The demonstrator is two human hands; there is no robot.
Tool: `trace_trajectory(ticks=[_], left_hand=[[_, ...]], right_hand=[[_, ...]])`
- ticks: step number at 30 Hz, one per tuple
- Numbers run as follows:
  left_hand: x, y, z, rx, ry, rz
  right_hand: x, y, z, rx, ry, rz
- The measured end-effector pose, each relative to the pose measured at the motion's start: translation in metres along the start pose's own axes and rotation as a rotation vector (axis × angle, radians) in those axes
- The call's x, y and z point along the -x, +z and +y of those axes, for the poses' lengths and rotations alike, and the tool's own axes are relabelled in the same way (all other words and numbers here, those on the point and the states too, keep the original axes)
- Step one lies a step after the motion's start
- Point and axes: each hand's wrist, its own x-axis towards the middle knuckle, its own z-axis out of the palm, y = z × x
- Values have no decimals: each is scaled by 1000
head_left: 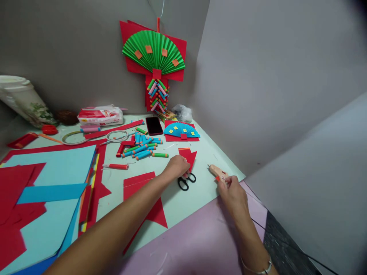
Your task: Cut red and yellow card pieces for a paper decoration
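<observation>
- Left hand (178, 167) is out near the middle of the table (206, 193), fingers curled down onto the near-left edge of a folded red paper piece (190, 156). Honestly can't tell if it's pinching the paper or just pressing on it.
- ok and the right hand (233, 194)?
- Closed round the back end of a small glue gun (217, 172), with the nozzle pointing far-left, toward the red piece. The gun sits just right of the black scissors (186, 181). Their loops stick out on the near side of the left hand and the blades are hidden under it.
- what else is lying about?
- Loads lol. There's a pile of rolled paper tubes (142, 147) just beyond and left of the left hand, with a dark phone (154, 125) behind that. A blue paper fan (181, 130) on a red backing is to the phone's right. A red craft knife (116, 166) lies left of the hand, and a red sheet (140, 183) is under the left forearm. A big stack of blue and red sheets (48, 172) takes up the left side. A green fan decoration (154, 51) hangs on the far wall. A lilac board (195, 236) covers the near edge, under the right wrist.
</observation>
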Motion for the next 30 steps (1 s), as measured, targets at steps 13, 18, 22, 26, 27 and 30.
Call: trace_trajectory(ticks=[13,18,22,26,27,30], left_hand=[[-55,46,56,-367,21,1],[-50,44,53,-410,77,99],[-29,30,38,-426,135,199],[14,14,17,-413,227,296],[28,10,10,-404,245,324],[70,-9,-15,-373,250,397]], right_hand=[[-8,4,-4,7,-73,226],[-11,10,-9,126,-65,190],[-8,16,-14,174,-72,165],[-5,18,-13,214,-87,149],[-4,17,-12,225,-93,149],[2,12,-13,236,-168,220]])
